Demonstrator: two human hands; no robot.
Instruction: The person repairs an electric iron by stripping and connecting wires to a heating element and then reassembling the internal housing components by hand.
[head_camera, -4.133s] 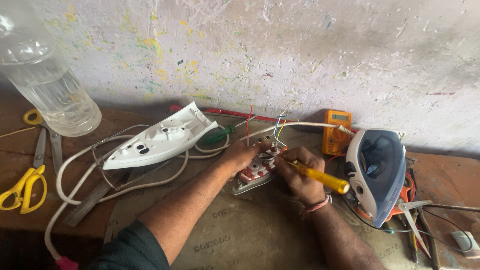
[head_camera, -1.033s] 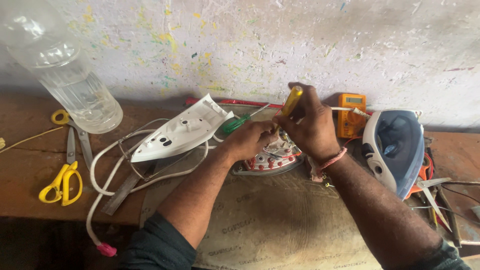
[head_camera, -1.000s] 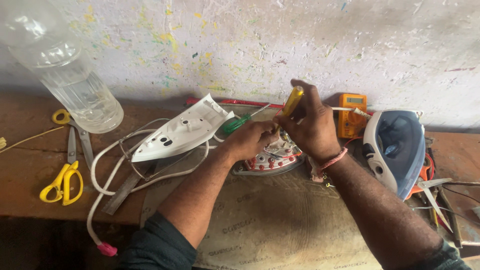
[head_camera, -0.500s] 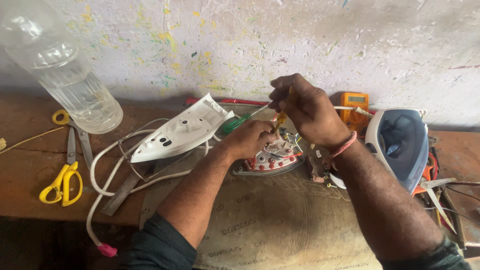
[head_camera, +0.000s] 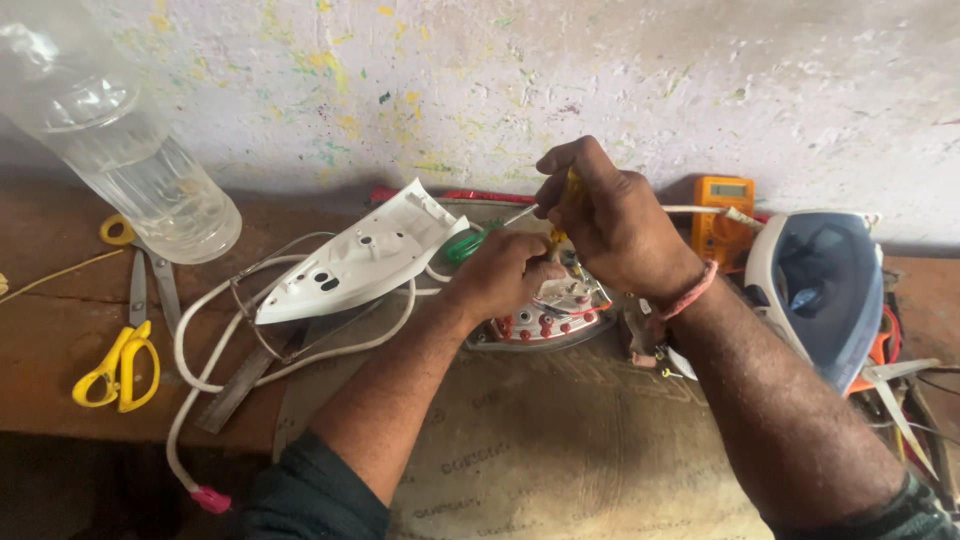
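With the right hand (head_camera: 610, 225) now gripping the yellow screwdriver (head_camera: 570, 195) upright, the left hand (head_camera: 505, 275) pinches wiring on the opened iron base (head_camera: 540, 320), work resuming.

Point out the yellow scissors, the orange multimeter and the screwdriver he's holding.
yellow scissors (head_camera: 118, 362), head view, on a handle loop.
orange multimeter (head_camera: 722, 218), head view, on its body.
screwdriver (head_camera: 572, 184), head view, on its yellow handle.

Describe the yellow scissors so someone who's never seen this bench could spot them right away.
Start at the big clear plastic bottle lying against the wall at far left. Just below it, on the brown bench, lie the scissors, blades pointing toward the wall. Their bright yellow loop handles set them apart from the white cord beside them.
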